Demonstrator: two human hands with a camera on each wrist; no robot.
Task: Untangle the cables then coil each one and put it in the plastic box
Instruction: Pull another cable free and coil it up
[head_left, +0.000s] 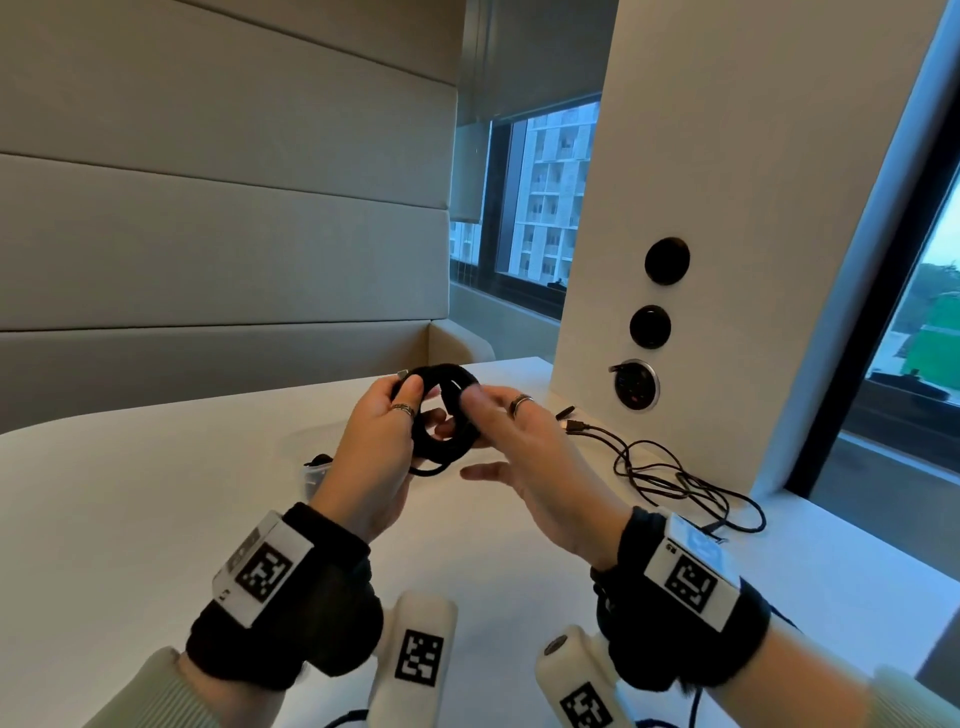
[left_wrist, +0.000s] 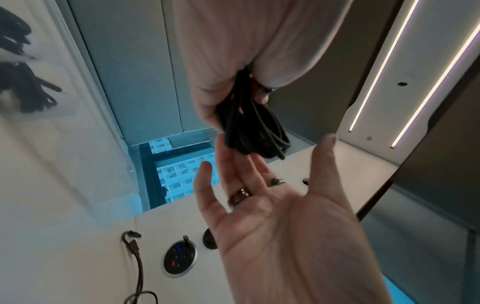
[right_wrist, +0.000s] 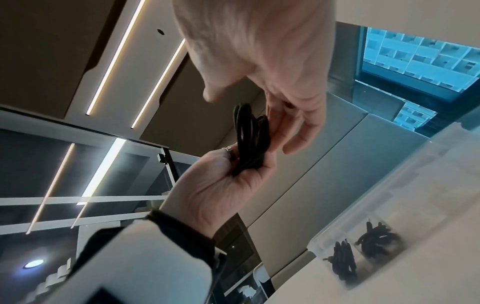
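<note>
Plastic box (head_left: 315, 475) sits mostly hidden behind the left hand (head_left: 371, 457), which grips the coiled black cable (head_left: 441, 410); the right hand (head_left: 524, 457), fingers spread, touches the coil.

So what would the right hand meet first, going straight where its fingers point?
The coiled black cable gripped by the left hand; the right hand seems to be touching it.

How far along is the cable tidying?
Done: two black coils lie in the plastic box. In hand: the left hand grips a third coil, with the right hand open beside it. Left: boxing this coil, then the loose cables spread on the table.
</note>
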